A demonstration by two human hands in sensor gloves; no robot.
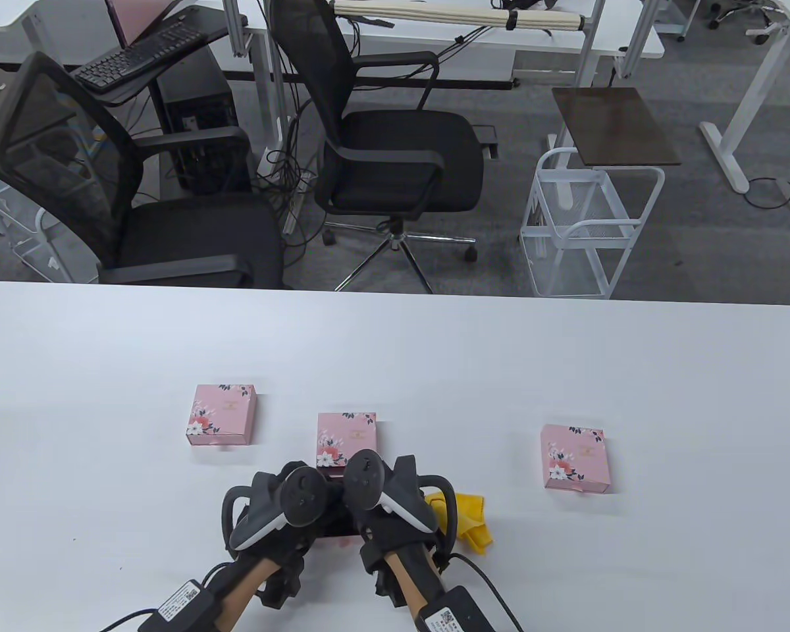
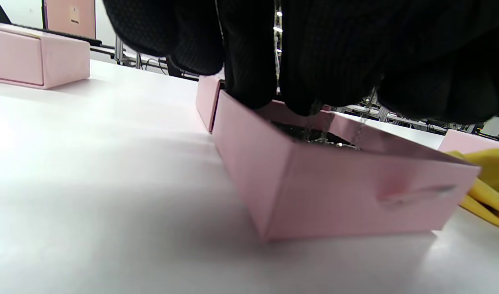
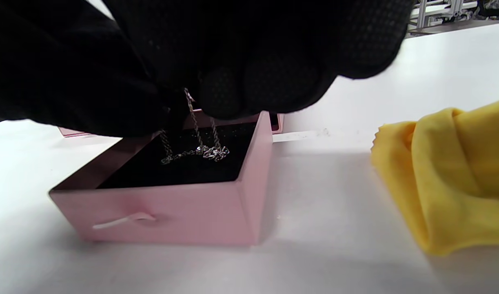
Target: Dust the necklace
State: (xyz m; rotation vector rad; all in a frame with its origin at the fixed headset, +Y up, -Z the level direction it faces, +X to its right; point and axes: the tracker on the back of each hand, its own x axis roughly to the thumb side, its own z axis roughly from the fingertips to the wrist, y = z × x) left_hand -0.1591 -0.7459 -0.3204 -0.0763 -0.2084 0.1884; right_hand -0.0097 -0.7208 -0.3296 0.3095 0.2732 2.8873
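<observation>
Lifting a silver necklace (image 3: pixel 194 149) out of an open pink drawer box (image 3: pixel 171 212) at the lower centre of the table view, pendant still resting on the black lining. Chain running steeply upward into the right hand (image 3: pixel 233 61), fingers (image 3: pixel 249 92) curled and pinching it directly above the pendant. Left hand (image 2: pixel 273 49) hovering over the same box (grip on the chain hard to tell). Yellow cloth (image 3: pixel 453 175) lying just right of the box, nearer the right hand.
</observation>
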